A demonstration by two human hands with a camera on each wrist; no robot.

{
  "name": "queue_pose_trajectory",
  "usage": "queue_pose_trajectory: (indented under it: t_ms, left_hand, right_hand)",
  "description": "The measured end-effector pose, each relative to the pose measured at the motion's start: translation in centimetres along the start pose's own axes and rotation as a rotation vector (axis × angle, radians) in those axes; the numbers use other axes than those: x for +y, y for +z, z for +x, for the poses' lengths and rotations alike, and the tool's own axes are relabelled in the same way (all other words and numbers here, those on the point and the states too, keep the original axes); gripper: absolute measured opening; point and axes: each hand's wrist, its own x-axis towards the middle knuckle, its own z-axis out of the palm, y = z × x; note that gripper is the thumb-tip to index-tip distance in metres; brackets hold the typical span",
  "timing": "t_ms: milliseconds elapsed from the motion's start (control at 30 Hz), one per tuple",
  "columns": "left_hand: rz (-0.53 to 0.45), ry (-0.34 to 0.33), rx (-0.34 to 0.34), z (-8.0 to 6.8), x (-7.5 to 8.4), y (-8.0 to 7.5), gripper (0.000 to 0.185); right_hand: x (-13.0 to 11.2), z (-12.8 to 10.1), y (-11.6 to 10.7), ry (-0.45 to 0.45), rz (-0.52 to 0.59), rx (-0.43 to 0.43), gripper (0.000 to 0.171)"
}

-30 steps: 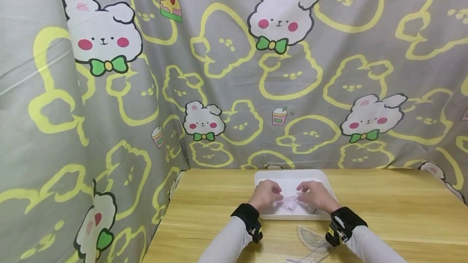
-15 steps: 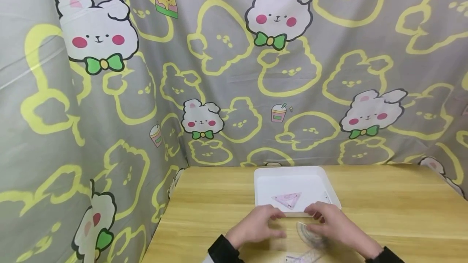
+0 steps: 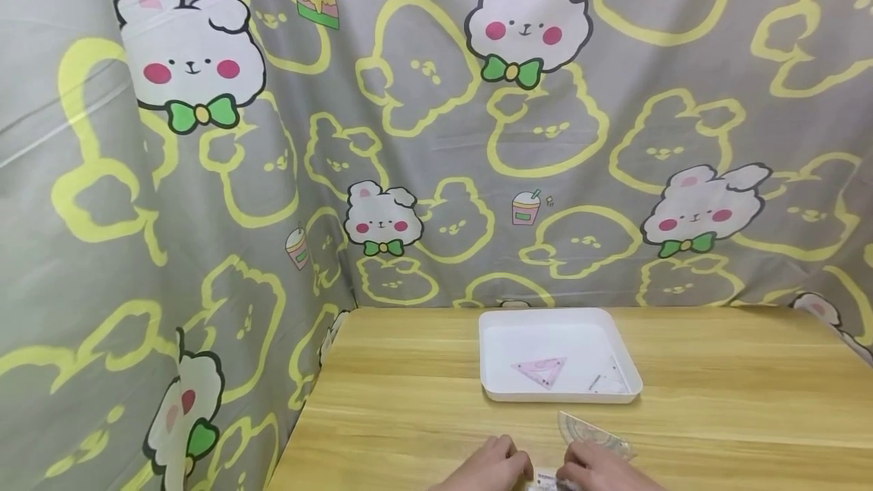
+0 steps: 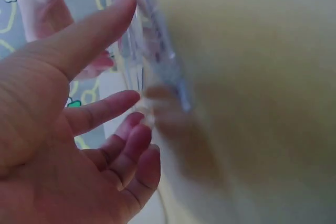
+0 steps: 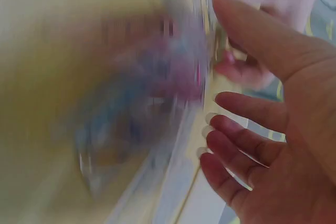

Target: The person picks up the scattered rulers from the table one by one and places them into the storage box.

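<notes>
**Both hands at a clear ruler on the near edge of the desk**

Head view: both hands are seen at the very bottom of the frame, at the near edge of the wooden desk (image 3: 409,400). The left hand (image 3: 492,468) and the right hand (image 3: 592,470) are set close together, with a small clear ruler (image 3: 549,482) lying between their fingertips. A clear protractor (image 3: 592,434) is seen on the desk just beyond the right hand. Farther away, a white tray (image 3: 491,358) is placed on the desk; a pink set square (image 3: 540,371) and a clear set square (image 3: 609,381) are held in it. A grey bunny-print curtain (image 3: 204,211) is hung behind and to the left.

Left wrist view: the left hand (image 4: 68,145) is shown with the grip spread, thumb stretched out and fingers loosely bent, nothing enclosed. The ruler (image 4: 152,45) is seen blurred just past the fingertips; contact cannot be told.

Right wrist view: the right hand (image 5: 268,145) is shown likewise with a spread grip, fingers relaxed. The ruler (image 5: 173,72) is heavily blurred beside the thumb, on the desk surface.
</notes>
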Motion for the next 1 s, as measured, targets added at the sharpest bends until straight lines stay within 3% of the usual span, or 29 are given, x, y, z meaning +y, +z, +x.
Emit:
queue_pose_trajectory:
  t_ms: [133, 267, 500, 600, 667, 867, 1000]
  left_hand:
    - [-0.1, -0.033, -0.002, -0.3, 0.0, 0.4, 0.018]
    - [-0.132, -0.064, -0.014, -0.2, 0.0, 0.7, 0.012]
    - [-0.036, -0.035, -0.007, 0.2, 0.1, 0.8, 0.005]
    - [-0.05, -0.053, -0.022, 0.2, 0.3, 0.7, 0.006]
    - [-0.129, -0.078, -0.038, 0.1, 0.3, 0.6, 0.009]
    - [-0.509, -0.129, -0.065, -0.5, 0.0, -0.4, 0.014]
    - [-0.646, -0.163, -0.052, -0.5, -0.2, -0.7, 0.004]
  right_hand:
    - [-1.7, 1.1, 0.8, -0.026, -0.02, 0.041, 0.013]
    - [-2.3, 1.6, 1.1, 0.005, -0.045, 0.027, 0.017]
    - [-2.6, 2.3, 0.8, 0.225, 0.052, -0.127, 0.016]
    - [-2.8, 2.7, 0.6, 0.293, 0.072, -0.159, 0.019]
    - [-2.9, 2.9, 0.5, 0.317, 0.08, -0.161, 0.022]
    - [-2.8, 3.6, 0.0, 0.321, 0.112, -0.11, 0.029]
    - [-2.6, 4.0, -0.2, 0.292, 0.052, -0.082, 0.032]
